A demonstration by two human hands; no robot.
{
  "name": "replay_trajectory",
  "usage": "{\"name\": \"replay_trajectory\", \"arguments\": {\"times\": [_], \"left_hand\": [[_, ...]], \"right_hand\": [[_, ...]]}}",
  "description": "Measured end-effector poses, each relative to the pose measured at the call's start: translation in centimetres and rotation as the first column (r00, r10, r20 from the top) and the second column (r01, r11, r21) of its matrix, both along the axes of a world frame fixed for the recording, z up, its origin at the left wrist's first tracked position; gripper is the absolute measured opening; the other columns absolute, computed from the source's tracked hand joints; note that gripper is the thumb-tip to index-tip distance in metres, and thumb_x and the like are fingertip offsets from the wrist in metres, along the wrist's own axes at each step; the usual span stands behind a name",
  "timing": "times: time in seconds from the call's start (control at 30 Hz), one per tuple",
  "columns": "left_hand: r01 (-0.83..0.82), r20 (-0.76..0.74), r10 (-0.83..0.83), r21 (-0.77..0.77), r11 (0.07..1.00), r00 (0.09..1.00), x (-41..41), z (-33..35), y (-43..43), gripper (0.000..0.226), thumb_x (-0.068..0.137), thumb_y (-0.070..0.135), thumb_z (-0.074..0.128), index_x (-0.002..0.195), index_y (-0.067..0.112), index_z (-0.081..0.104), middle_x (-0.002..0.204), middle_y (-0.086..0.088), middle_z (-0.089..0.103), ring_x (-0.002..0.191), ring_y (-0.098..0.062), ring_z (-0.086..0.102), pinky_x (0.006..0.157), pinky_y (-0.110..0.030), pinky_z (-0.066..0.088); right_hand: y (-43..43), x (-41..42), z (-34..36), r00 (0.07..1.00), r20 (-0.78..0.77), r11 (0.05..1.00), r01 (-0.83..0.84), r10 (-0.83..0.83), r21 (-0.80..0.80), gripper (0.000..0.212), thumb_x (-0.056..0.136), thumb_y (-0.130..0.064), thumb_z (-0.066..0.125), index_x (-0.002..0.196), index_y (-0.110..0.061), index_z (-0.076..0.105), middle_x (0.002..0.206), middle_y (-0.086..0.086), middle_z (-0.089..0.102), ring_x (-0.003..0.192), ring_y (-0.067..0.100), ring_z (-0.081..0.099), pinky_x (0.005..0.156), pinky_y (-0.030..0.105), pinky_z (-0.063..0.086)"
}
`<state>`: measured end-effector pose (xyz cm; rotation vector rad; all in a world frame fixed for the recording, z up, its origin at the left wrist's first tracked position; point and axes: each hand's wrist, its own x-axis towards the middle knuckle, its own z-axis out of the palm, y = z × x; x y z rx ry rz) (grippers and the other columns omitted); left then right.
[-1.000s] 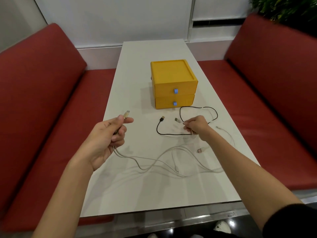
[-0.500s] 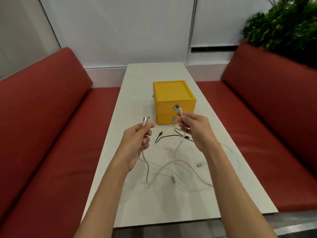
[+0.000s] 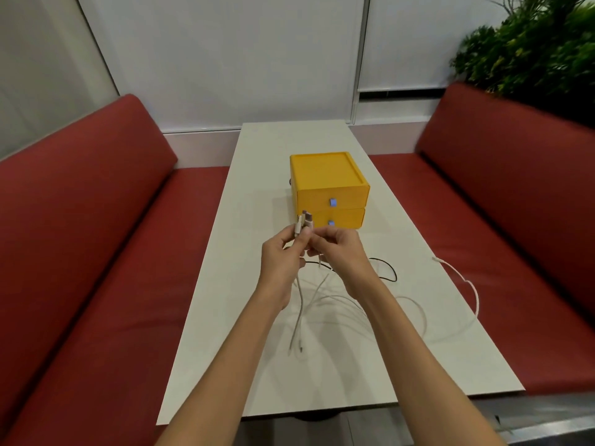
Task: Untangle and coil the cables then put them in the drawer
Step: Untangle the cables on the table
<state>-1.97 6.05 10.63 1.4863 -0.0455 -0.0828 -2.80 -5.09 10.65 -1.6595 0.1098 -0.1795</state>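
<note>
Two closed drawers front the square yellow plastic box (image 3: 328, 175); left hand (image 3: 281, 262) and right hand (image 3: 341, 255) pinch the thin white cable (image 3: 301, 304) ends together.

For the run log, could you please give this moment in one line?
left hand pinches white cable ends | right hand holds it too | drawers closed | black cable on table

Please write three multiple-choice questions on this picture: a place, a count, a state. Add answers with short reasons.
1. Where does the black cable lie? A. on the table, beyond the right hand B. on the left bench C. in a drawer
2. How many drawers has the yellow box? A. one B. two C. three
3. The drawers are: A. both shut B. both open C. one open
1 A, it curls behind that hand; 2 B, two blue handles; 3 A, both fronts flush.
</note>
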Motion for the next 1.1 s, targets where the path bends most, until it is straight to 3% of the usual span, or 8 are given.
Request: {"name": "replay_trajectory", "arguments": {"times": [0.13, 0.33, 0.43, 0.53, 0.6, 0.77, 0.9, 1.1], "left_hand": [[0.006, 0.043, -0.008, 0.034, 0.999, 0.999, 0.5, 0.6, 0.4, 0.022, 0.100, 0.018, 0.049, 0.109, 0.008, 0.067, 0.079, 0.008, 0.064, 0.060, 0.013, 0.059, 0.057, -0.005, 0.044], [0.087, 0.121, -0.097, 0.084, 0.993, 0.988, 1.7, 0.8, 1.4, 0.023, 0.098, 0.025, 0.054, 0.106, 0.011, 0.070, 0.077, -0.003, 0.056, 0.071, -0.016, 0.043, 0.056, -0.017, 0.034], [0.066, 0.107, -0.071, 0.054, 0.996, 0.992, 1.9, 0.9, 1.2, 0.026, 0.102, 0.021, 0.047, 0.110, 0.007, 0.067, 0.084, 0.000, 0.062, 0.065, 0.004, 0.055, 0.057, -0.007, 0.040], [0.014, 0.097, -0.015, 0.015, 1.000, 0.995, 1.8, 0.8, 1.7, 0.028, 0.104, 0.026, 0.037, 0.095, 0.017, 0.062, 0.097, 0.004, 0.069, 0.085, 0.002, 0.063, 0.077, -0.018, 0.047], [-0.029, 0.073, 0.037, -0.104, 0.994, 0.997, 2.0, 0.8, 2.5, 0.030, 0.106, 0.026, 0.032, 0.085, 0.017, 0.052, 0.077, 0.005, 0.067, 0.079, -0.008, 0.067, 0.083, -0.030, 0.051], [-0.194, 0.062, 0.213, -0.227, 0.955, 0.975, 2.9, 1.2, 5.2, 0.030, 0.105, 0.028, 0.036, 0.081, 0.016, 0.048, 0.049, 0.011, 0.034, 0.041, -0.004, 0.031, 0.044, -0.020, 0.036], [-0.244, 0.067, 0.270, -0.263, 0.933, 0.961, 3.6, 1.2, 7.6, 0.029, 0.105, 0.028, 0.036, 0.080, 0.017, 0.046, 0.048, 0.012, 0.034, 0.035, -0.003, 0.025, 0.036, -0.016, 0.021], [-0.331, -0.004, 0.358, -0.396, 0.857, 0.934, 4.1, 2.1, 11.2, 0.032, 0.105, 0.030, 0.036, 0.077, 0.019, 0.046, 0.047, 0.011, 0.032, 0.034, -0.001, 0.023, 0.035, -0.017, 0.017]], "right_hand": [[-0.4, 0.6, 0.6, 0.993, 0.007, 0.978, -0.115, 0.118, -0.176, 0.019, 0.093, -0.016, 0.059, 0.098, -0.003, 0.072, 0.080, 0.002, 0.070, 0.061, -0.008, 0.056, 0.065, 0.010, 0.044], [-1.4, 2.6, 2.2, 0.978, -0.052, 0.934, -0.210, 0.204, -0.290, 0.034, 0.092, -0.032, 0.060, 0.087, -0.001, 0.073, 0.079, 0.018, 0.068, 0.068, 0.020, 0.046, 0.065, 0.034, 0.038], [-1.5, 3.1, 2.5, 0.957, -0.062, 0.914, -0.289, 0.284, -0.285, 0.027, 0.093, -0.024, 0.060, 0.089, 0.000, 0.072, 0.082, 0.011, 0.069, 0.065, 0.013, 0.050, 0.067, 0.031, 0.044], [-2.1, 3.5, 1.9, 0.920, -0.144, 0.778, -0.386, 0.365, -0.495, 0.012, 0.089, -0.022, 0.065, 0.089, -0.012, 0.072, 0.078, 0.000, 0.070, 0.064, 0.007, 0.060, 0.066, 0.024, 0.050], [-3.1, 3.9, 0.6, 0.906, -0.227, 0.629, -0.413, 0.357, -0.659, 0.009, 0.088, -0.021, 0.066, 0.083, -0.015, 0.070, 0.070, -0.003, 0.068, 0.066, 0.009, 0.066, 0.063, 0.026, 0.051], [-6.2, 4.9, -2.0, 0.929, -0.268, 0.562, -0.369, 0.257, -0.740, 0.014, 0.090, -0.014, 0.061, 0.077, -0.013, 0.067, 0.074, 0.001, 0.074, 0.072, 0.015, 0.069, 0.064, 0.029, 0.049], [-8.3, 6.1, -2.3, 0.941, -0.271, 0.481, -0.337, 0.203, -0.810, 0.015, 0.090, -0.015, 0.062, 0.076, -0.014, 0.068, 0.079, 0.004, 0.074, 0.074, 0.015, 0.063, 0.059, 0.019, 0.042], [-11.6, 6.7, -2.8, 0.932, -0.332, 0.348, -0.362, 0.145, -0.864, 0.010, 0.088, -0.025, 0.066, 0.087, -0.016, 0.069, 0.088, 0.005, 0.059, 0.087, 0.021, 0.054, 0.071, 0.029, 0.038]]}}
